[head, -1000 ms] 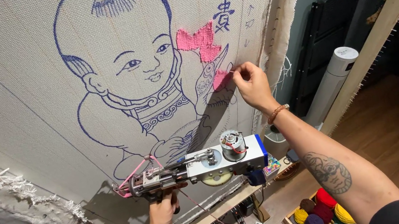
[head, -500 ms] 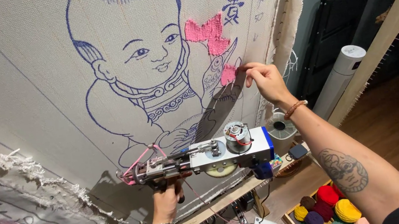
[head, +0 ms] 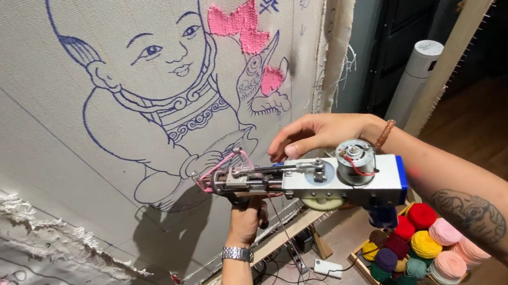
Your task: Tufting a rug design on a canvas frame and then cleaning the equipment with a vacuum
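Silver metal tufting gun [head: 316,180] held level in front of the stretched canvas [head: 17,101], nose just short of the drawn figure. Left hand [head: 247,216] fingers closed around its front grip. Right hand [head: 315,134] hovers above the gun, fingers loosely curled, holding nothing. Crate of yarn balls [head: 419,249] below.

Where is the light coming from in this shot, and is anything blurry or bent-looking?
Head view: the tufting gun and left hand cast a dark shadow down-left on the canvas, so the light seems to come from the upper right; the room at right is dim; the right hand looks sharp; the wooden frame slants with the wide lens.
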